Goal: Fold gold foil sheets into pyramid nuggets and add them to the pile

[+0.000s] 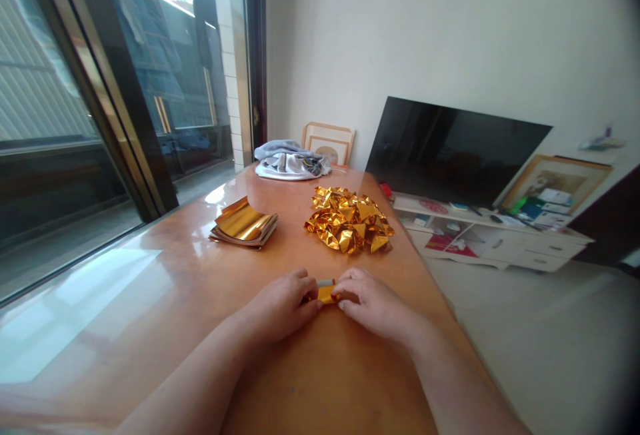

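My left hand [283, 303] and my right hand [371, 302] rest on the wooden table [165, 288], close together, both pinching a small folded piece of gold foil paper [326, 292] between their fingertips. Most of that piece is hidden by my fingers. Beyond my hands, at centre right, lies a pile of several folded gold foil shapes [349, 219]. To its left sits a flat stack of gold foil sheets [244, 222].
A bundle of grey and white cloth [291, 159] lies at the table's far end, with a picture frame [329, 142] behind it. A glass sliding door [75, 108] runs along the left. A dark TV [453, 150] stands on a low white cabinet [500, 238] to the right.
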A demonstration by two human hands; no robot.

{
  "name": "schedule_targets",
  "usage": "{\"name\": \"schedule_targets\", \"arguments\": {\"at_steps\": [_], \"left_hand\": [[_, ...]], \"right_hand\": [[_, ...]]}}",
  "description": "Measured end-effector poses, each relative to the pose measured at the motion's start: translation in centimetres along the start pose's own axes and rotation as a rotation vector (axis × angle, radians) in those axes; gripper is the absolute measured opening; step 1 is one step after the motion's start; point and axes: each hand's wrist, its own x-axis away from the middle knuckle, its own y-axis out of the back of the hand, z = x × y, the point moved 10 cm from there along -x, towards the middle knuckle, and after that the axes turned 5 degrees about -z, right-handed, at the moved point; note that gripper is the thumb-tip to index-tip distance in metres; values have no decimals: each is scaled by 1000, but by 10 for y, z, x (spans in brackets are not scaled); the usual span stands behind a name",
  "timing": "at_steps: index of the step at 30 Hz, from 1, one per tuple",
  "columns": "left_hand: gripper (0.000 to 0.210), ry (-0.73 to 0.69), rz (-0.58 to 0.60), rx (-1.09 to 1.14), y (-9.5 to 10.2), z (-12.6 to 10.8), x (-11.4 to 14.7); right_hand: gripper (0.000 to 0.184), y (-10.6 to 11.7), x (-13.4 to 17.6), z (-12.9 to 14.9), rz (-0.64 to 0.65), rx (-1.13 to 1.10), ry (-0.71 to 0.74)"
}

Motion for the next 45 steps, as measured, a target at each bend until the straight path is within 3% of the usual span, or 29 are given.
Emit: {"name": "schedule_targets", "arguments": {"at_steps": [7,17,25,35,45], "left_hand": [[17,26,-9,9,-4,5,-3],[10,81,-25,-3,-8,10,-3],[12,73,-35,-2,-10,12,-3],[9,84,-28,-14,-9,11,-5],[17,67,-17,-11,-12,11,-4]], "right_hand": [[20,-2,-2,-12,-27,-92,75],[15,-8,-11,-32,-4,-248,59],[10,-7,-16,-26,-24,-224,35],[6,-4,-28,-13,-135,-143,9],[9,-6,-20,-24,-35,-216,28]]}}
